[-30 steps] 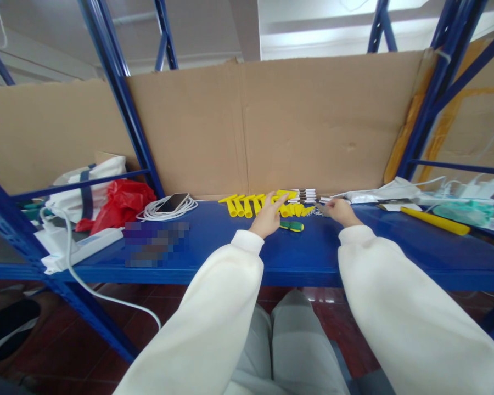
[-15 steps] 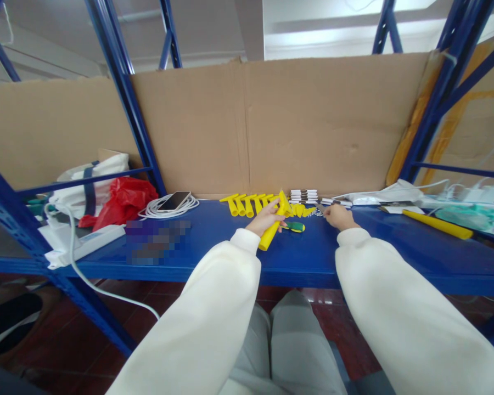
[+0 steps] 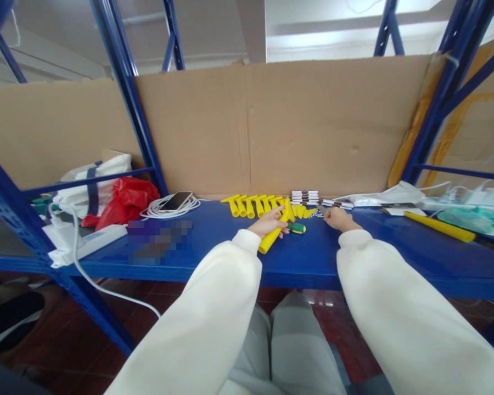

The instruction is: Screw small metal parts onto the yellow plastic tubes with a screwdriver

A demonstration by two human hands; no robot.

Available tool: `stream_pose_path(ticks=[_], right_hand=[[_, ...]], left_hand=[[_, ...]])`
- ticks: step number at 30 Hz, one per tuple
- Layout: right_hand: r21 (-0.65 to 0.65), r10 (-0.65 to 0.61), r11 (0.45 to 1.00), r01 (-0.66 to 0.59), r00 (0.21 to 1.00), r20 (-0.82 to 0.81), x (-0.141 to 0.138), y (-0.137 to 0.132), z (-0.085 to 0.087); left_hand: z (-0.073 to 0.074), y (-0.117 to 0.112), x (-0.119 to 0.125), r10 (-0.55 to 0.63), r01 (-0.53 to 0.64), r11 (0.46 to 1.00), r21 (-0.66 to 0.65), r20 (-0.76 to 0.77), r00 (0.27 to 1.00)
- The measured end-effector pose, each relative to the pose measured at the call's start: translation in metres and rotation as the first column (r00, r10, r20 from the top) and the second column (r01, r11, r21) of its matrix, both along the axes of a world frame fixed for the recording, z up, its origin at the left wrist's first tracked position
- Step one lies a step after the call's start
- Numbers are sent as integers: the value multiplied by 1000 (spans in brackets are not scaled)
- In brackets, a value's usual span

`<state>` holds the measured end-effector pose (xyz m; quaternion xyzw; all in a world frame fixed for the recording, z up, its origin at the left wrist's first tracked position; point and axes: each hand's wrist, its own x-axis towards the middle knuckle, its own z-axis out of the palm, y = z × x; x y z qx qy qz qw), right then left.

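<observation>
My left hand (image 3: 268, 222) is wrapped round a yellow tubular handle (image 3: 270, 240) with a flared head, its hollow end pointing down toward me. Just beyond those fingers, a green and yellow screwdriver handle (image 3: 298, 227) lies on the blue shelf. My right hand (image 3: 338, 218) is pinched closed beside a scatter of small shiny metal pieces (image 3: 315, 214); a thin greyish piece shows at its fingertips, too small to make out. Small flat yellow pieces (image 3: 300, 210) lie between the two hands. Several more yellow handles (image 3: 250, 208) stand in a row left of them.
White stacked packs (image 3: 304, 196) sit at the cardboard backing (image 3: 321, 126). On the left are a phone (image 3: 177, 201) on coiled white cable, a red bag (image 3: 127, 200) and a power strip (image 3: 94, 241). A long yellow tube (image 3: 440, 227) and a green plastic bag (image 3: 467, 220) lie right.
The yellow handle in my left hand has tipped slightly, its head lower and a little to the right. My right hand stays by the small metal pieces. The view shifts slightly.
</observation>
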<state>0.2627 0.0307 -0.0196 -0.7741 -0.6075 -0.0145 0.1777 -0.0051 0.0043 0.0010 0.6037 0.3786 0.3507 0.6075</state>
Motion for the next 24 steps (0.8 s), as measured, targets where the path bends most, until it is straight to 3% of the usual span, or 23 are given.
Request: stream_pose_path(ticks=[5,10,14,18,24], right_hand=[[23,-8,1000,8,1000,15,0,5,-5],[13,13,1000,-12,999,-50,-8,1,0],[139,138,983,-123,985,-104,-24,3,7],[371,382,878,-302,909,-166,-50,8,9],[643,583,634,-430,812,-32,-75,18,2]], left_hand=[[-4,4,-2,-18,18,1000,-1,43,999],[-3,1,0,-18,18,1000,0,33,999],[-2,0,1,2,-2,1000,-9,37,999],[-1,2,2,-5,7,1000,-25,84,996],[-2,5,3,-45,54,997,-52,150,988]])
